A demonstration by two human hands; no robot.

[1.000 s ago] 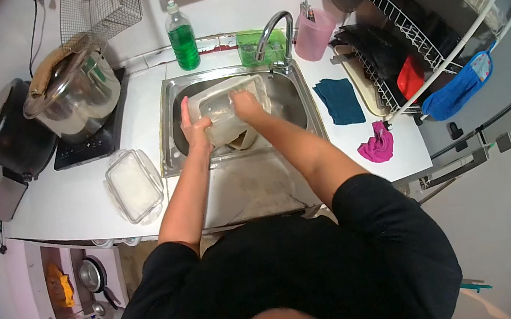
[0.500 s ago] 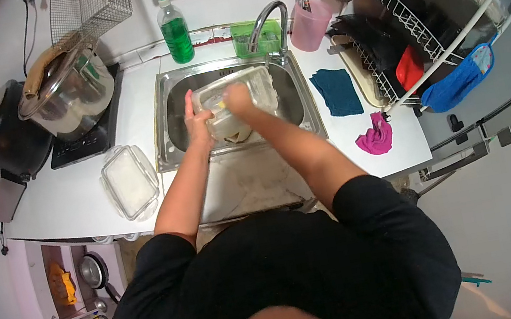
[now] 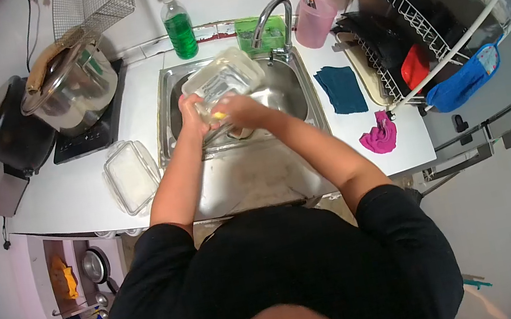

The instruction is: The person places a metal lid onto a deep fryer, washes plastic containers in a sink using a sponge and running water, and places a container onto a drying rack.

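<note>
Over the sink (image 3: 302, 93) a clear plastic food container (image 3: 239, 66) is tilted, its open side not facing the camera squarely. My left hand (image 3: 193, 114) is closed on its near left edge. Against the container's near side presses my right hand (image 3: 240, 111), somewhat blurred, with a bit of yellow sponge (image 3: 219, 116) showing at its fingertips; most of the sponge is hidden. Beneath my hands something pale lies in the sink, partly covered. On the counter to the left rests a clear rectangular lid (image 3: 134, 178).
Behind the sink are a green dish soap bottle (image 3: 181, 34), a curved faucet (image 3: 270, 10), a green tray (image 3: 251, 36) and a pink cup (image 3: 315, 20). A steel pot (image 3: 75, 88) stands left. Right are a teal cloth (image 3: 342, 89), a magenta cloth (image 3: 379, 133) and a dish rack (image 3: 409, 23).
The container has tipped and shifted up toward the faucet side. My right hand, with the sponge, has moved down to its near edge. My left hand keeps its hold.
</note>
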